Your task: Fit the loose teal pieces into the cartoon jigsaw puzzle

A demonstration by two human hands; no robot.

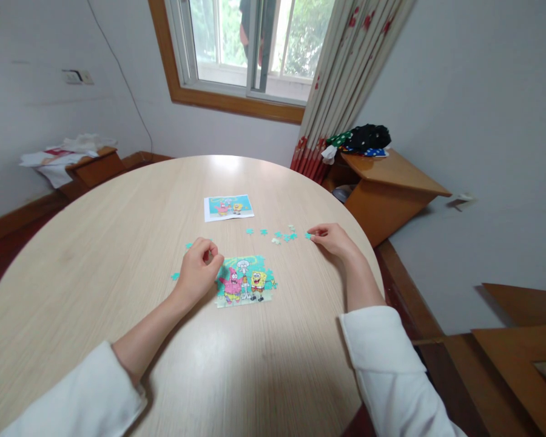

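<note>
A partly joined jigsaw puzzle [242, 280] with cartoon figures on a teal background lies flat on the round table. At its upper left corner is my left hand [198, 267], fingers curled and thumb brought in; whatever they may hold is hidden. Farther right, the thumb and fingertips of my right hand [333, 238] close on a teal puzzle piece [308, 236] at the tabletop. Loose puzzle pieces [287, 238] are scattered between that hand and the puzzle's top edge. Another teal piece [175, 276] rests left of my left hand, and one more shows just above its wrist side.
Behind the pieces lies a printed reference picture [230, 207] on white paper. The pale wooden round table [177, 376] fills the foreground. A wooden stool [382, 176] with dark clothes stands beyond its right edge, below a curtain [341, 67] and window.
</note>
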